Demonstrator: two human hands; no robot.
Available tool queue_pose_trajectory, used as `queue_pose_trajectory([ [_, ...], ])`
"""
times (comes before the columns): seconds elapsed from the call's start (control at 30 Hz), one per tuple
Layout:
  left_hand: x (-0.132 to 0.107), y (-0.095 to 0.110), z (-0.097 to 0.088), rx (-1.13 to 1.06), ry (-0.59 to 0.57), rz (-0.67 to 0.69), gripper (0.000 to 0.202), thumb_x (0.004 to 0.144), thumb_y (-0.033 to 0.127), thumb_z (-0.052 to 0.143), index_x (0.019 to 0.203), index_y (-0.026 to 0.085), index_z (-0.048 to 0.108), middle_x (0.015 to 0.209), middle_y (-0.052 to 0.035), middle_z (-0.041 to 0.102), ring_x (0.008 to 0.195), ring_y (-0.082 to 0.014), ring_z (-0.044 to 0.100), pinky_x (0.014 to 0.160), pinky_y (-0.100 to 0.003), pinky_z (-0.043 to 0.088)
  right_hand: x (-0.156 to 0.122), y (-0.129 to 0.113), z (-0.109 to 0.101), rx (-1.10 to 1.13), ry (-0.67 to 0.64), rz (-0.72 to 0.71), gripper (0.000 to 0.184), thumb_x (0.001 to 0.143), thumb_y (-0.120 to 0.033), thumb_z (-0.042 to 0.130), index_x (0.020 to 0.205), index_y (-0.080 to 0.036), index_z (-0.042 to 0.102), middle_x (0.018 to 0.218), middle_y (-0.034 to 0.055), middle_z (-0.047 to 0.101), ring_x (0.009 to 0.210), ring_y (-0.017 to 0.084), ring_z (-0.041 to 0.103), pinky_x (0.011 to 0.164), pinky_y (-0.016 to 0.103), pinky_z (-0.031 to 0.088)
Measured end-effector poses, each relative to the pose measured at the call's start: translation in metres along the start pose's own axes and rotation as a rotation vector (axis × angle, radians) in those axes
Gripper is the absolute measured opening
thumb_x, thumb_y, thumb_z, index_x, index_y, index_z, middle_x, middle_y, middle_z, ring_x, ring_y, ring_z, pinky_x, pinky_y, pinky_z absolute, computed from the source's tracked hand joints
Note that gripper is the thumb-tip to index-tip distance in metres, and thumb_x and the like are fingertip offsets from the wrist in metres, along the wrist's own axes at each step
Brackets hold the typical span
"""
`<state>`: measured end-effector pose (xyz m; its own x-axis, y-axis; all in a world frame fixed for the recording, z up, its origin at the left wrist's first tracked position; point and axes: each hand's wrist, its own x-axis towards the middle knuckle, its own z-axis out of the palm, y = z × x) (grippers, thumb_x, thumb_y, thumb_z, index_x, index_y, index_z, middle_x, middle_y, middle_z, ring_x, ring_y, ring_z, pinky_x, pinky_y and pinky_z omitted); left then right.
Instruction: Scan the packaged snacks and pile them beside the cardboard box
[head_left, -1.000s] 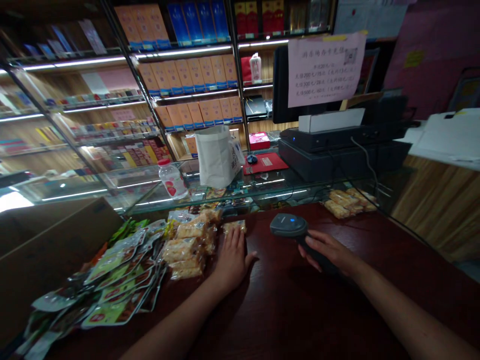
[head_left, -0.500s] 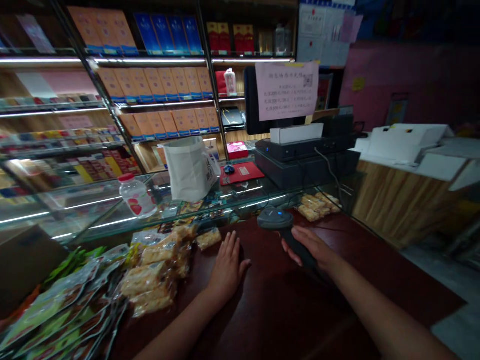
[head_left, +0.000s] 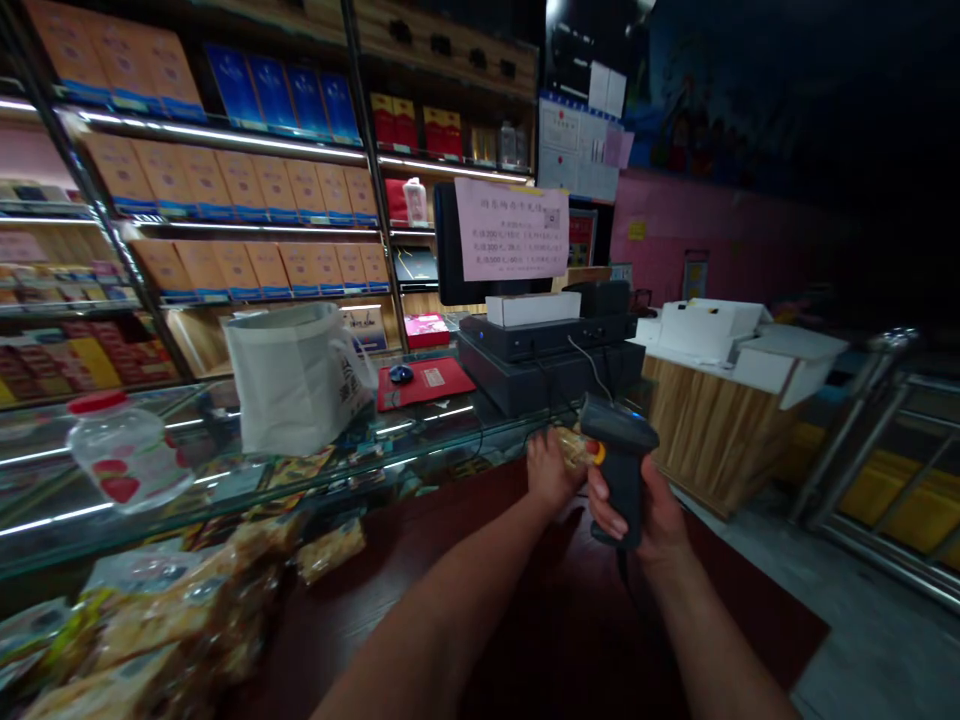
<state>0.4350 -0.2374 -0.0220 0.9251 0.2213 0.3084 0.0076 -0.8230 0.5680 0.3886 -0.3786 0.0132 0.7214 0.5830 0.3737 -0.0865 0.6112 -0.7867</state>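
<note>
Right hand (head_left: 637, 510) grips black handheld barcode scanner (head_left: 619, 470), fingers pressed together round handle, head up. Left hand (head_left: 551, 472) holds snack packet (head_left: 574, 447) just beside scanner head; fingers curled round packet, exact pinch partly hidden. Both hands over dark red wooden counter (head_left: 525, 640), at edge of glass display case (head_left: 450, 425). Pile of pastry packets (head_left: 165, 610) on counter, lower left. White paper bag (head_left: 289, 380) and red-lidded plastic jar (head_left: 127, 460) on glass.
</note>
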Motion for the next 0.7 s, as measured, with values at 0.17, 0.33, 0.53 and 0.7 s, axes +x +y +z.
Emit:
queue_pose_trajectory([
  [0.17, 0.017, 0.018, 0.0, 0.045, 0.0, -0.084, 0.064, 0.08, 0.034, 0.062, 0.136, 0.009, 0.044, 0.133, -0.0245, 0.05, 0.13, -0.0364, 0.042, 0.108, -0.049, 0.029, 0.005, 0.004, -0.007, 0.039, 0.001, 0.012, 0.053, 0.085, -0.073, 0.045, 0.1, -0.023, 0.056, 0.069, -0.0031, 0.05, 0.035, 0.006, 0.027, 0.031, 0.019, 0.026],
  [0.33, -0.017, 0.002, -0.024, 0.07, 0.063, -0.056, 0.074, 0.076, 0.041, 0.065, 0.14, 0.013, 0.04, 0.126, -0.0193, 0.05, 0.122, -0.0344, 0.046, 0.104, -0.046, 0.036, 0.009, 0.004, -0.007, 0.077, -0.015, 0.075, 0.051, 0.085, -0.071, 0.048, 0.096, -0.022, 0.058, 0.069, -0.0021, 0.053, 0.036, 0.006, 0.031, 0.033, 0.019, 0.028],
  [0.53, -0.126, -0.078, -0.099, 0.071, 0.054, -0.028, 0.085, 0.064, 0.04, 0.072, 0.14, 0.014, 0.044, 0.115, -0.012, 0.047, 0.114, -0.0305, 0.053, 0.103, -0.044, 0.043, 0.007, 0.013, -0.001, 0.095, -0.068, 0.174, 0.05, 0.085, -0.066, 0.056, 0.105, -0.02, 0.06, 0.074, -0.0013, 0.058, 0.039, 0.006, 0.041, 0.037, 0.018, 0.035],
  [0.7, -0.224, -0.131, -0.154, 0.107, 0.008, -0.156, 0.085, 0.063, 0.043, 0.077, 0.139, 0.019, 0.047, 0.114, -0.0098, 0.047, 0.109, -0.0301, 0.055, 0.098, -0.047, 0.047, -0.002, 0.033, 0.023, 0.027, -0.151, 0.256, 0.045, 0.089, -0.057, 0.058, 0.108, -0.017, 0.061, 0.076, 0.0014, 0.064, 0.039, 0.007, 0.049, 0.037, 0.018, 0.038],
])
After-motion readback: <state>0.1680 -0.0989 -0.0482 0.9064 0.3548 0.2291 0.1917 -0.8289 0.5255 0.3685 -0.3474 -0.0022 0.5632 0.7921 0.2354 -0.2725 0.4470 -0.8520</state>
